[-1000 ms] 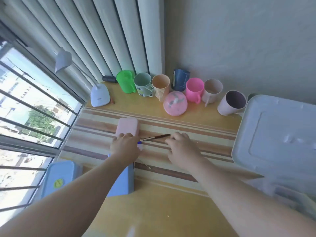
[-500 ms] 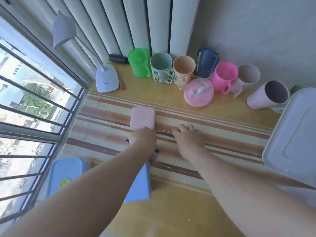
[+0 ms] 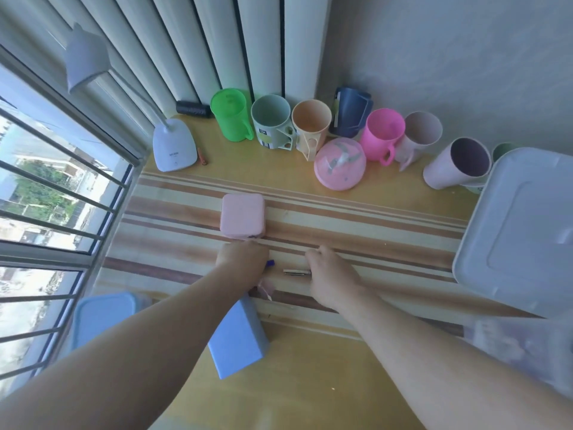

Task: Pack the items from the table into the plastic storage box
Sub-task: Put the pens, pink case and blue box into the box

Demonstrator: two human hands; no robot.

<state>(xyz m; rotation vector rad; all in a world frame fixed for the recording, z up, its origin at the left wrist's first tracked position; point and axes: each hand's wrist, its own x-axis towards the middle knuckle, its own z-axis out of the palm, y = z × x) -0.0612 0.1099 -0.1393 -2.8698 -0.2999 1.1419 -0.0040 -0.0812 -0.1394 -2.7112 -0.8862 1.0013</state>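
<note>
**Small items being gathered from the striped mat before packing**

At the centre of the view, the left hand (image 3: 242, 259) is curled over a small item with a blue tip (image 3: 270, 262) on the striped mat (image 3: 356, 231); how firmly it is gripped cannot be told. Just to its right, the right hand (image 3: 330, 274) is curled at the end of a thin metallic item (image 3: 296, 272), apparently pinching it. The step in hand is judged to be the picking up of these loose pieces.

At 12 o'clock from the left hand, one pink case (image 3: 242, 215) lies touching or nearly touching the knuckles. At 6 o'clock, one blue box (image 3: 237, 339) is partly covered by the forearm. At 3 o'clock, the plastic storage box (image 3: 524, 342) is seen, blurred, under one pale lid (image 3: 521, 228).

Next, both items would need lifting and carrying towards 3 o'clock.

Counted along the far edge: eight cups in plain view, a ninth barely visible; one pink dome (image 3: 339, 164); one desk lamp (image 3: 175, 144).
</note>
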